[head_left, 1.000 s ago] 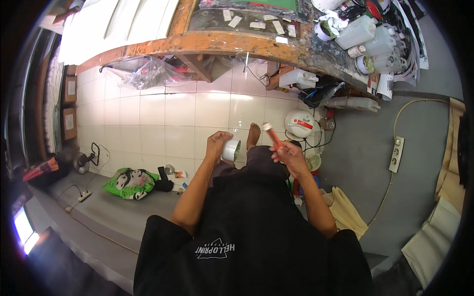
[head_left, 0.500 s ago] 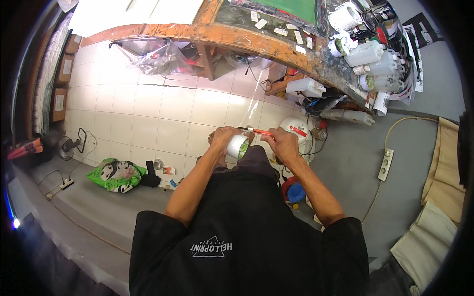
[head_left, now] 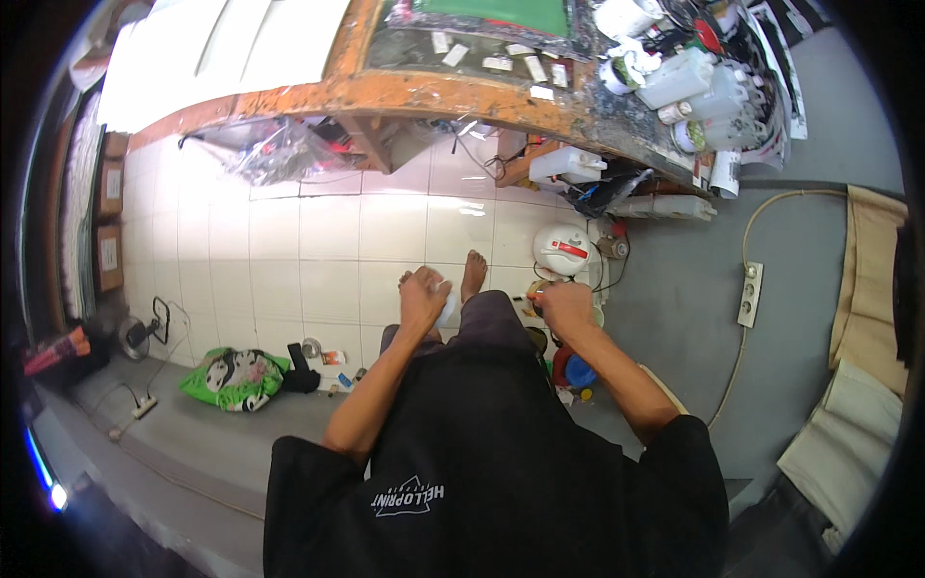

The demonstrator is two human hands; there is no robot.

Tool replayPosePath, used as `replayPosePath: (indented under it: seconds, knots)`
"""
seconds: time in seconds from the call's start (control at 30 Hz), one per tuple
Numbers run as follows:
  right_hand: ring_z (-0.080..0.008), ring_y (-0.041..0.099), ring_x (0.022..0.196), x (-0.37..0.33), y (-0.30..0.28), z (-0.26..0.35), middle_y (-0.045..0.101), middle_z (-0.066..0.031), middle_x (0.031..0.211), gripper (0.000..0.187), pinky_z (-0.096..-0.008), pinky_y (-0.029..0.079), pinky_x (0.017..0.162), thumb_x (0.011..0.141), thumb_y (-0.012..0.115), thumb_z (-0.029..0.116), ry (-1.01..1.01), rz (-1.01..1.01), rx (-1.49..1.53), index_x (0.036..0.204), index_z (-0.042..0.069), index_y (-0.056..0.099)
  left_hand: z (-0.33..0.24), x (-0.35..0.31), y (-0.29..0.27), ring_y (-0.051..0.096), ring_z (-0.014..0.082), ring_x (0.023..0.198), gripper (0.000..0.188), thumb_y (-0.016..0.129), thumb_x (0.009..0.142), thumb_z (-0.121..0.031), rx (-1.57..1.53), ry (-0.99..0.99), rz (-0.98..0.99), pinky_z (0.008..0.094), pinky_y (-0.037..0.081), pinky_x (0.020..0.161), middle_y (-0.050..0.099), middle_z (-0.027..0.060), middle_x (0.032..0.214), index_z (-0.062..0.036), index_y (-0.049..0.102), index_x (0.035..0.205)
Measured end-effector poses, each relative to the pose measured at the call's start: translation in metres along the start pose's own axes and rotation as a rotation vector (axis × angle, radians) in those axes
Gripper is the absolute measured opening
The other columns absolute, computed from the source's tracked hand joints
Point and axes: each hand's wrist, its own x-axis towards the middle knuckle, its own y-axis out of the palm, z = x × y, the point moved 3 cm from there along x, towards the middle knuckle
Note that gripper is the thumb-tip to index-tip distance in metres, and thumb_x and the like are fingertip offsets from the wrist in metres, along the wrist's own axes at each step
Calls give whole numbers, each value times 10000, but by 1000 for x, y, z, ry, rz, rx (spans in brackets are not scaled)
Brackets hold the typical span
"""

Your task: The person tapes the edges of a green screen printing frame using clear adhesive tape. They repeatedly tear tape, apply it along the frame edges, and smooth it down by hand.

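My left hand (head_left: 422,297) is closed above my lap, its fingers curled on a white roll-like thing (head_left: 447,308). That thing is blurred and mostly covered by the hand, and its green end is turned out of sight. Farther right, my right hand (head_left: 568,308) is wrapped round a slim orange-handled tool (head_left: 534,297), which looks like a cutter. Its dark tip points left, and the fingers hide most of the handle. A wide gap separates the two hands.
A paint-stained wooden workbench (head_left: 453,104) crosses the far side, with bottles (head_left: 679,79) crowded at its right. Beyond my right hand is a white rounded container (head_left: 557,249) with a red handle. A green bag (head_left: 237,378) lies left; a power strip (head_left: 751,295) lies right.
My hands were together, with the orange tool over the white roll. Now they are apart: the right has gone right and lower with the tool, the left slightly left and lower. The view has shifted.
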Motion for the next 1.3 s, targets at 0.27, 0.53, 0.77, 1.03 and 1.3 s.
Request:
replayPosePath:
  seconds: [0.27, 0.53, 0.77, 1.03, 1.3]
  knots:
    - [-109, 483, 483, 38, 118, -169, 560, -12, 648, 320, -280, 370, 444, 972, 679, 318, 907, -329, 1536, 826, 34, 681, -15, -25, -39, 604, 226, 785, 236, 811, 819, -158, 171, -82, 67, 373, 513, 714, 582, 101, 907, 21, 683, 903]
    - [-239, 679, 771, 191, 126, -176, 694, -118, 969, 180, -334, 557, 718, 955, 665, 82, 868, -622, 2265, 1095, -29, 643, -94, -15, -19, 562, 129, 732, 171, 830, 785, -27, -15, 7, 216, 279, 475, 699, 590, 62, 925, 18, 681, 855]
    - [-337, 643, 863, 91, 87, -89, 667, -202, 899, 375, -456, 495, 790, 1012, 601, 349, 861, -672, 1421, 993, -23, 643, -140, 6, 12, 567, 76, 782, 136, 820, 840, -14, -346, -137, 301, 233, 472, 726, 632, 20, 941, 11, 692, 878]
    - [-382, 619, 959, -9, -61, 34, 658, -132, 912, 271, -439, 480, 911, 770, 828, 90, 246, -943, 815, 954, 2, 649, -236, 35, 57, 595, 158, 867, 132, 803, 830, -12, -355, 244, 281, 305, 475, 777, 666, 49, 891, 4, 689, 894]
    - [-349, 570, 626, -15, -125, -12, 561, -139, 714, 158, -460, 427, 624, 866, 719, 73, 369, -1168, 511, 851, 23, 569, -332, 22, 87, 614, 211, 776, 157, 787, 857, -30, -222, 1065, -44, 322, 490, 696, 651, 105, 852, -1, 640, 904]
